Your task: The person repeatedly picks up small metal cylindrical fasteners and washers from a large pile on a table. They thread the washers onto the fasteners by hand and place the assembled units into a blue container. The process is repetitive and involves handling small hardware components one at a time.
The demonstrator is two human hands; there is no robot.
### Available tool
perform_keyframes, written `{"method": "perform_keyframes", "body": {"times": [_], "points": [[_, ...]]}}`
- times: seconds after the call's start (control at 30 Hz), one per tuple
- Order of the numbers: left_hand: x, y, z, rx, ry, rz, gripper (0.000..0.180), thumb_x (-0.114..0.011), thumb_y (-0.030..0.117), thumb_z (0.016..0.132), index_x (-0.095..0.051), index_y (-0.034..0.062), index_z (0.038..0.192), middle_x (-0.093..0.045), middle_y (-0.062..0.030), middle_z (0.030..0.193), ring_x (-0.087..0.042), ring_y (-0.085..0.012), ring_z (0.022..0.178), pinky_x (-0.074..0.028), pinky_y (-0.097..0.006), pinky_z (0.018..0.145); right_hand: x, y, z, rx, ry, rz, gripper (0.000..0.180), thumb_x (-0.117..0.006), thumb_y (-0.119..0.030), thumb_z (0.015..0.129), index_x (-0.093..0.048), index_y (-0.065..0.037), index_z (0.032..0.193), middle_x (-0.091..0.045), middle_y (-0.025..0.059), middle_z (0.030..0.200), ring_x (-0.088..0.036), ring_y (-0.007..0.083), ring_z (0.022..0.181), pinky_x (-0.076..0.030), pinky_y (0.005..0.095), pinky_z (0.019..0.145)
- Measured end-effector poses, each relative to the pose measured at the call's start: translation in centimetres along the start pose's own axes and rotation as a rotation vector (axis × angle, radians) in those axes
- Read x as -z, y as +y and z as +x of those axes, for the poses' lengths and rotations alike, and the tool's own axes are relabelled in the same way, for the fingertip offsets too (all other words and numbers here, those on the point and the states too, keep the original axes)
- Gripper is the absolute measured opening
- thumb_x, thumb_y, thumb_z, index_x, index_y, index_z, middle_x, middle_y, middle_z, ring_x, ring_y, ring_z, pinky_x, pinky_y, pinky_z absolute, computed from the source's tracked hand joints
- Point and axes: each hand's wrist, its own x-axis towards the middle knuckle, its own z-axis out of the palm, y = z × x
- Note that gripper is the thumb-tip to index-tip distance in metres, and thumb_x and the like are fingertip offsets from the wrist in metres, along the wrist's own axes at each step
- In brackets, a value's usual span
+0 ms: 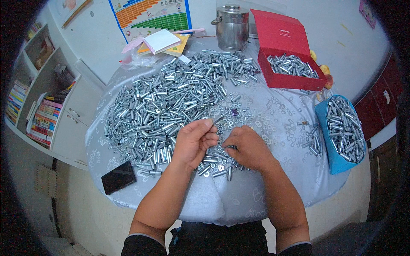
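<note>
Sleeve (217,120), head view: held in the left hand (193,141), thumb closed against the index finger at one end, far end projecting to the right. Remaining left fingers curled, palm partly turned up. Right hand (248,148) just to the right, back uppermost, fingers bent inward; a small metal piece shows at its fingertips, but cannot tell whether it is gripped or lies beneath. The two hands are near each other, apart, above the near right edge of the pile (160,109).

Pile: loose metal sleeves and rods, spread over the left and far parts of the table (239,200), which has a pale patterned cloth. Washers (265,123) lie scattered to the right of the pile and around the hands. Phone (118,178), dark screen up, at near left.

Far right: red box (284,82), lid raised, holding metal pieces. Right edge: blue bin (341,168), filled with similar pieces; a small group of sleeves (315,144) lies just to its left. Far side: steel pot (232,30), lidded, upright; notepad (162,40) to its left, resting on a yellow book (178,48).
</note>
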Motion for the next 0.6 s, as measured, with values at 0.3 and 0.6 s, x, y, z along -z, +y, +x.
{"method": "perform_keyframes", "body": {"times": [0.3,0.6], "points": [[-0.1,-0.1,0.0,0.02,0.012,0.03,0.017,-0.063,0.014,0.09,-0.062,-0.0009,0.098,-0.066,-0.0099,0.083,-0.066,-0.0153,0.066,-0.056,-0.025,0.057,0.1,-1.0,-0.3,-0.06,-0.047,-0.069,0.018,-0.067,-0.015,0.074,-0.067,-0.009,0.091,-0.059,0.0137,0.091,-0.057,0.0319,0.09,-0.046,0.0438,0.083],[-0.2,-0.3,0.0,0.014,-0.002,0.039,0.017,-0.063,0.014,0.091,-0.063,-0.0013,0.099,-0.066,-0.01,0.083,-0.066,-0.0155,0.065,-0.056,-0.025,0.057,-1.0,-0.1,0.1,-0.094,0.132,0.063,0.014,-0.067,-0.013,0.077,-0.063,-0.006,0.088,-0.06,0.0125,0.087,-0.058,0.0276,0.085,-0.046,0.0404,0.078]]}}
